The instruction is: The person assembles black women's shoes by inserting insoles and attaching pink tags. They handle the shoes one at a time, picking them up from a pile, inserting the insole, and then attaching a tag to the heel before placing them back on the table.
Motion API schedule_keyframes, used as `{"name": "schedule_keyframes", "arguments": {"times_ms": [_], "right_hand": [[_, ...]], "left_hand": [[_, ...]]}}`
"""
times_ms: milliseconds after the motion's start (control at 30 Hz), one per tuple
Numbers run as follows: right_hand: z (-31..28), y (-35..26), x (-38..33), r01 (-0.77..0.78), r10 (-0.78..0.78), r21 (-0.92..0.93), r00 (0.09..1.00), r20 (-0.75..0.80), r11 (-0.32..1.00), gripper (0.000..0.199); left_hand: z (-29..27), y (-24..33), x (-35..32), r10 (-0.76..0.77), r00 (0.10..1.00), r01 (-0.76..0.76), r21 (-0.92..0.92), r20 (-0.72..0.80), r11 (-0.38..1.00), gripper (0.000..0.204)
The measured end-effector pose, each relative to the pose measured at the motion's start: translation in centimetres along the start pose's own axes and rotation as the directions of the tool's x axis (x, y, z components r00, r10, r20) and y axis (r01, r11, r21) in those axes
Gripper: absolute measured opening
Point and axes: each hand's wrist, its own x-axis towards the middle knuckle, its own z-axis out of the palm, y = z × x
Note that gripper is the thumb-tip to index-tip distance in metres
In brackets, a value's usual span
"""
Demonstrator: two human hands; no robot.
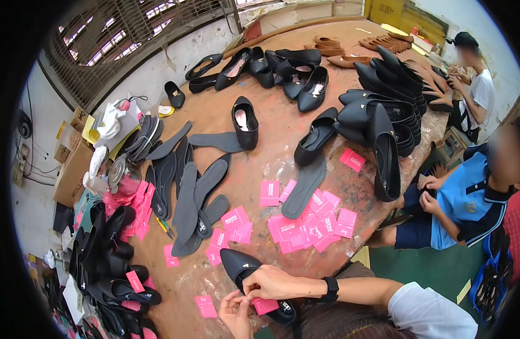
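Observation:
A black pointed flat shoe (237, 264) lies at the near edge of the brown worktable (271, 121). My right hand (271, 282), with a black watch on its wrist, is closed on the rim of the shoe's opening. My left hand (234, 313) comes up from below and pinches at the same spot, fingertips meeting those of the right. A pink card tag (264, 306) lies in the shoe's heel end, just right of my left hand. Whether my left fingers hold the tag or the shoe's edge is hidden.
Loose pink tags (308, 226) and grey insoles (195, 195) are spread mid-table. Black flats are stacked at right (384, 113), at far centre (282, 70) and at lower left (110, 265). Two seated people (469, 198) work on the right side. Boxes and clutter (79, 164) stand at left.

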Motion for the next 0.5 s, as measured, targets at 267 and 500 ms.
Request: {"name": "schedule_keyframes", "arguments": {"times_ms": [267,500], "right_hand": [[-8.2,3.6,-3.1,-0.133,-0.286,-0.534,0.725,-0.627,0.835,0.039],[-15.5,10.0,-3.5,-0.24,-0.248,-0.74,0.84,-0.483,0.628,0.054]], "left_hand": [[3.5,1.3,-1.7,0.271,0.946,-0.111,0.607,-0.179,0.787,0.048],[-5.7,8.3,-2.9,0.385,0.875,-0.219,0.468,-0.294,0.856,0.028]]}}
